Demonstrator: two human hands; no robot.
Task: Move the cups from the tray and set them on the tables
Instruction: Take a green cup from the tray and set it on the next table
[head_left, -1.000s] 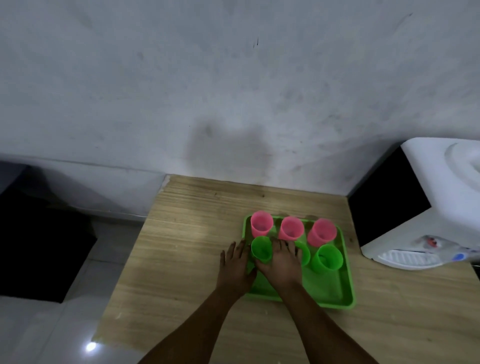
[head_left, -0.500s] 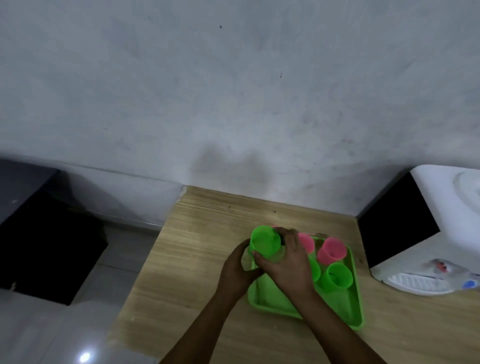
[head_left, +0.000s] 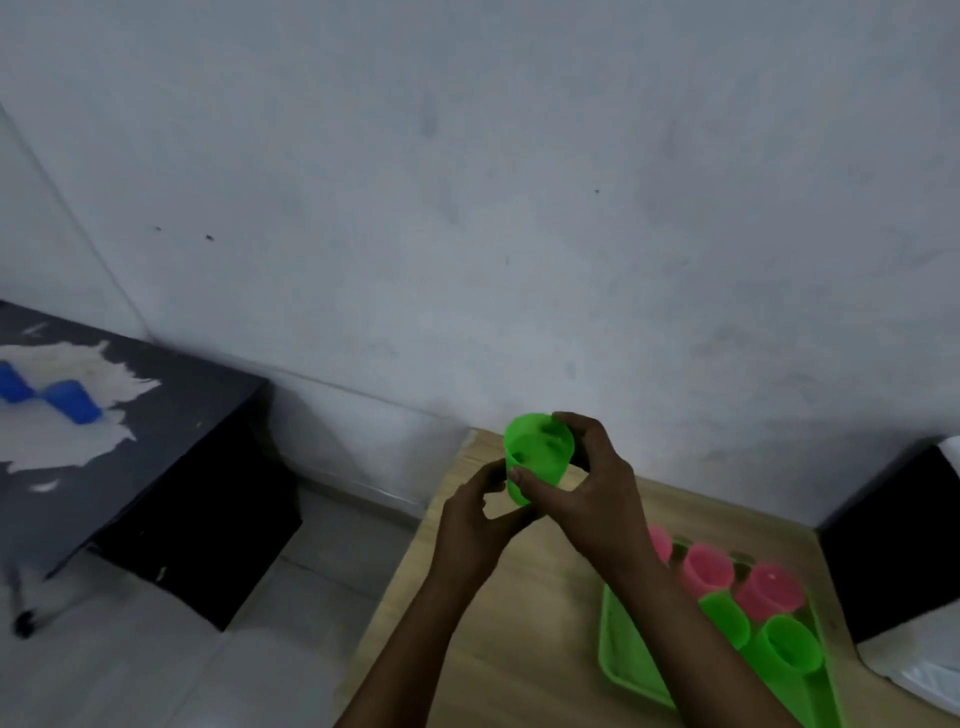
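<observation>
Both hands, left hand (head_left: 475, 522) and right hand (head_left: 592, 496), clasp one green cup (head_left: 535, 457); five cups on tray (head_left: 623, 660).

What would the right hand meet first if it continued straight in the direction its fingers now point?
Probably nothing before the wall. The right hand, gripping the green cup, points up and away toward it; depth is unclear.
</observation>
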